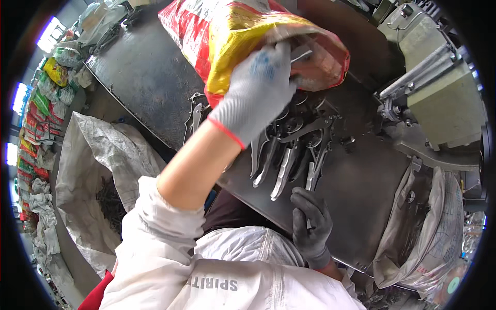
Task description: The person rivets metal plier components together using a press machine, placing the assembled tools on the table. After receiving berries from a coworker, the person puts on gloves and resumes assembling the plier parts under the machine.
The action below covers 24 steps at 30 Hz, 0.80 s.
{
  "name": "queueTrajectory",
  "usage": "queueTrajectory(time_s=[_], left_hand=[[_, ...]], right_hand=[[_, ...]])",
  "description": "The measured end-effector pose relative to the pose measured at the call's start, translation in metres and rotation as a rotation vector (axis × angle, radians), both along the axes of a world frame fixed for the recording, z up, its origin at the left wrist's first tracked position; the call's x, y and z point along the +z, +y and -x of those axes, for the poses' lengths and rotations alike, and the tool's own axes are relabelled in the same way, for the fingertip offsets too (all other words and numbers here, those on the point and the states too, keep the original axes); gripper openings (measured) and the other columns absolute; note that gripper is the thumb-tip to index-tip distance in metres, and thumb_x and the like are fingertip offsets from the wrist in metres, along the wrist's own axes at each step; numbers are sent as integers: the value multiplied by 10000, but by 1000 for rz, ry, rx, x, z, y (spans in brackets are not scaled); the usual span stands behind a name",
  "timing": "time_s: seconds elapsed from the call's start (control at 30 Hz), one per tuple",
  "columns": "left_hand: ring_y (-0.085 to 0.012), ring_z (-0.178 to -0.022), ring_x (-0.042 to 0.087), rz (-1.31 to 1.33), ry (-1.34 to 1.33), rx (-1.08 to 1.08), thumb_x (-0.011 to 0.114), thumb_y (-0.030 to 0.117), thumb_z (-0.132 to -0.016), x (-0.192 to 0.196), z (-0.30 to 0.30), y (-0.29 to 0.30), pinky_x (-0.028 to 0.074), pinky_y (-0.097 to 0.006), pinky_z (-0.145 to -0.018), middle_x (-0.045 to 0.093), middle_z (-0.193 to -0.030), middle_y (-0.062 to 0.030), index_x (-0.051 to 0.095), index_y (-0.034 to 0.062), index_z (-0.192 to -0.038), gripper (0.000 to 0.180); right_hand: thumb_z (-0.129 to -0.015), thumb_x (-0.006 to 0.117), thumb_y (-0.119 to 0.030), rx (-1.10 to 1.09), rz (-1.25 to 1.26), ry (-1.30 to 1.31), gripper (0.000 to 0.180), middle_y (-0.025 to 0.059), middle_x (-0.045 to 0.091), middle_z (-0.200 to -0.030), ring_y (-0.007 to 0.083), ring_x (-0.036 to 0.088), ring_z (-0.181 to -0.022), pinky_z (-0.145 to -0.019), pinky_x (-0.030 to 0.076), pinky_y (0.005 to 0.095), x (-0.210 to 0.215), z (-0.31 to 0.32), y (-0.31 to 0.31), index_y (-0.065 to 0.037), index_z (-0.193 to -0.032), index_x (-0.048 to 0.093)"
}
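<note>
My left hand (263, 77), in a grey knit glove with a red cuff, reaches to the mouth of a red, yellow and white plastic sack (222, 51). Its fingers are blurred and hidden at the opening, beside a shiny metal piece (301, 55). Below it, several plier-like metal tool parts (284, 173) with curved handles lie heaped on the dark metal table (361, 191). My right hand (313, 225), in a dark grey glove, is at the table's front edge, just nearer than the handles. Its fingers are curled, with a light sliver showing between them, too small to name.
On the left an open whitish woven sack (85, 170) holds dark metal pieces. Another greyish sack (439, 227) hangs at the table's right edge. A pale green machine (444, 88) stands at the far right. Colourful sacks (41, 108) line the far left side.
</note>
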<state>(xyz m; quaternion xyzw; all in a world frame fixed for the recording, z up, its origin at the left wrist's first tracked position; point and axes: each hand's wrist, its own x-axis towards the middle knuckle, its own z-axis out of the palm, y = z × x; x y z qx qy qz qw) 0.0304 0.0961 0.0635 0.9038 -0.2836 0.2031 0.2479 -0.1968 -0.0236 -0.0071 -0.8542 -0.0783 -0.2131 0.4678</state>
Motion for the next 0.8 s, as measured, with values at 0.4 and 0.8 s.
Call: queueTrajectory(time_s=[0.4, 0.8], left_hand=[[-305, -1124, 513, 785, 693, -336, 512, 181, -897, -43, 170, 12, 379, -349, -963, 523, -1159, -221, 385, -36, -1273, 453], [-131, -887, 576, 1958, 924, 207, 450, 212, -953, -58, 177, 77, 467, -267, -835, 609, -974, -53, 526, 14, -1062, 238]], right_hand=[[-965, 370, -229, 49, -1538, 299, 375, 103, 545, -1196, 191, 515, -1096, -979, 379, 341, 35, -5, 13, -30, -1271, 454], [-964, 384, -169, 626, -1342, 541, 453, 131, 380, -1392, 188, 356, -1282, -1090, 230, 309, 40, -20, 105, 32, -1365, 316]])
